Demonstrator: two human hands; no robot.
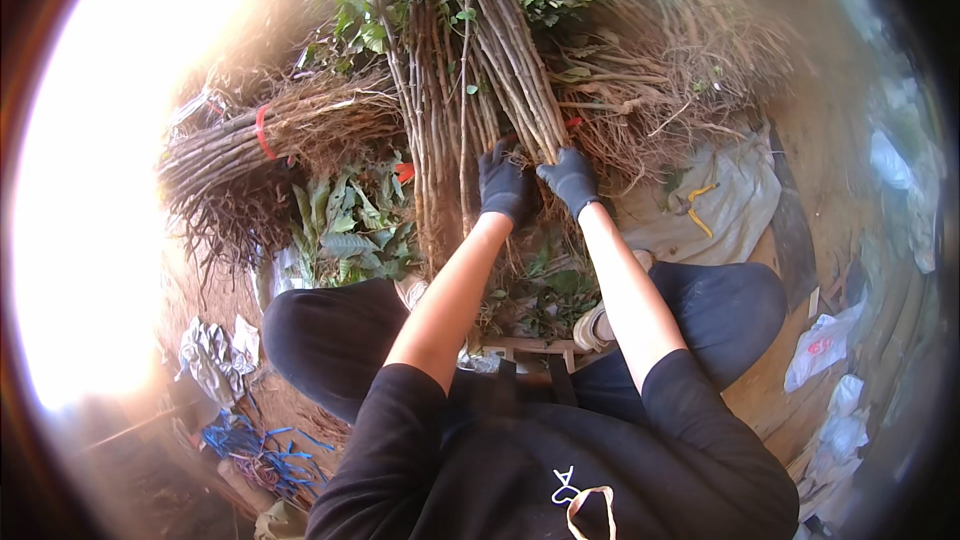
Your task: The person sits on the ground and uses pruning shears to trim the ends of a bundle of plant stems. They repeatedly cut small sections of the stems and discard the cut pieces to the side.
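Both my hands wear dark gloves. My right hand (571, 180) is closed around the lower end of a slanted bundle of woody plant stems (517, 52). Against the rooted ends of these stems is my left hand (506, 184); its fingertips are partly hidden, so its grip is unclear. To the left of the held bundle, more long bare stems (431, 112) stand nearly upright in the view, their yellowish lower ends towards me. Fine roots dangle below my hands.
A bundle of rooted stems (262, 131) tied with red band lies left. Brown roots (637, 105) spread at right. Yellow-handled pruning shears (703, 210) rest on a pale sheet (739, 199). Green leaves (360, 225) lie before me; blue ties (255, 439) are at lower left.
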